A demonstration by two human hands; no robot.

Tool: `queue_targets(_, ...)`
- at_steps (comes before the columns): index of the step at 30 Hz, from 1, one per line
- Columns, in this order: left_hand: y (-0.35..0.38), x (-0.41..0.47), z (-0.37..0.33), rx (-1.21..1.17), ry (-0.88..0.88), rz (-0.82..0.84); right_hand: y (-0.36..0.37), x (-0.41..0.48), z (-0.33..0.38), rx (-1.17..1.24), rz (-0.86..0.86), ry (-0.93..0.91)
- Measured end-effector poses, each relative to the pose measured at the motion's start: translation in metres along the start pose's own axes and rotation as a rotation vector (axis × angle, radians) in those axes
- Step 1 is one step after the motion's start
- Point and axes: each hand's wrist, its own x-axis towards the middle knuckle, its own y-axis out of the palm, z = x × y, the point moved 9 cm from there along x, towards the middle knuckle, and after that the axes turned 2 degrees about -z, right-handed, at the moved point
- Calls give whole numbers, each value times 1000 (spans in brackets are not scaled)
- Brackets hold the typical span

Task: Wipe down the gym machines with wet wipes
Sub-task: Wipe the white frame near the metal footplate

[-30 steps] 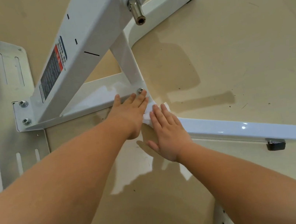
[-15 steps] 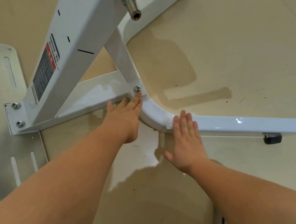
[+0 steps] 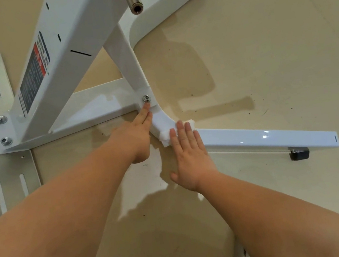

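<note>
The label (image 3: 34, 72) on the white machine frame (image 3: 75, 43) has a red band and dark print too small to read. The left hand (image 3: 134, 136) reaches forward, its straight fingers (image 3: 145, 114) touching the frame just below a bolt (image 3: 146, 98). The right hand (image 3: 191, 158) lies flat, its released fingers pressing the wet wipe (image 3: 165, 139) onto the curved bend of the base leg (image 3: 265, 137)

Floor (image 3: 273, 49): smooth, beige, glossy, with scattered dark specks and faint scuffs. The white machine frame (image 3: 265, 138) stands on it, its long leg raised slightly on a black rubber foot (image 3: 299, 155). A slotted metal plate (image 3: 0, 173) lies flat at left, with the frame's flange bolted onto it.
</note>
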Motion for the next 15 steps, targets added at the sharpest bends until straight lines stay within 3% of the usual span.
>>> queue_targets(5, -1, -1, -5, 1, -20, 7, 7, -40, -78, 58, -49, 287)
queue_targets(9, -1, 0, -4, -12, -18, -2, 3, -30, -77, 103, -55, 384)
queue_targets(15, -3, -1, -7, -5, -23, -21, -7, 12, 21, 53, 14, 28)
